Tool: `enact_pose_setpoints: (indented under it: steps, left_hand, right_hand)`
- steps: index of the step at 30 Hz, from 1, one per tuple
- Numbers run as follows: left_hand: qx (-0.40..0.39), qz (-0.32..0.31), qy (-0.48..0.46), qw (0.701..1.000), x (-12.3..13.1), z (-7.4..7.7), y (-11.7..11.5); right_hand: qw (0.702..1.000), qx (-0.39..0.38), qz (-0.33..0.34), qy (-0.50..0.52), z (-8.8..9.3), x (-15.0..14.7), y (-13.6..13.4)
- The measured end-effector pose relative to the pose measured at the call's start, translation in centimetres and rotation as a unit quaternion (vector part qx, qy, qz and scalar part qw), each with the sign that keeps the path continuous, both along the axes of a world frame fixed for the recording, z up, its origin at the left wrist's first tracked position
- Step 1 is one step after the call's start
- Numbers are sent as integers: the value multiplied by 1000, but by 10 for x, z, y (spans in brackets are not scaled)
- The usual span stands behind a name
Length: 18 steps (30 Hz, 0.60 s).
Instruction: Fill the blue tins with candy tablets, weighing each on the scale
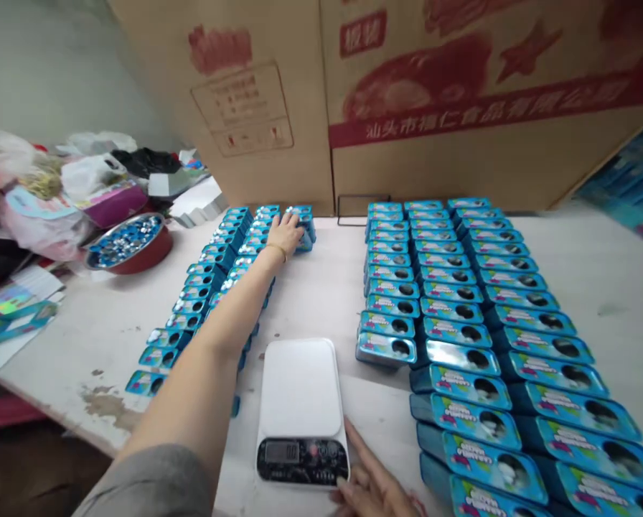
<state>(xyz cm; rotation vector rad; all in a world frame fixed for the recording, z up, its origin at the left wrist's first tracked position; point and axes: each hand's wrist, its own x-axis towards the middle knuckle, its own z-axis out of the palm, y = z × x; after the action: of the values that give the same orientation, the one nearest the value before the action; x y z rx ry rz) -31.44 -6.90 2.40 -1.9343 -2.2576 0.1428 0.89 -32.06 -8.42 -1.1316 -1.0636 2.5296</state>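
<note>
My left hand (286, 237) reaches to the far end of the left rows, its fingers closed over a blue tin (305, 233). Part of that tin is hidden under the hand. My forearm covers much of the other blue tins (195, 293) in these rows. In front of me lies a white kitchen scale (301, 391), with nothing on its plate and a display that seems to read zero. My right hand (372, 481) is beside the scale's lower right corner, index finger stretched along its edge and thumb at the corner, holding nothing.
Several rows of upright blue tins (451, 294) with round holes in their tops fill the right side. Large cardboard boxes (278, 172) stand behind. A red bowl (146, 255) of small blue-and-silver wrapped pieces sits at the left, near plastic bags (47, 215) and white cards (197, 201).
</note>
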Motion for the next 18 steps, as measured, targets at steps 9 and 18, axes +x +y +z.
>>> enact_pose_setpoints:
  steps: [9,18]
  left_hand:
    - [-83,-161,35,983,88,83,-186]
    - [-89,-157,2,984,148,52,-253]
  right_hand:
    - [998,40,-35,21,28,22,-11]
    - [992,119,-35,-32,44,96,-30]
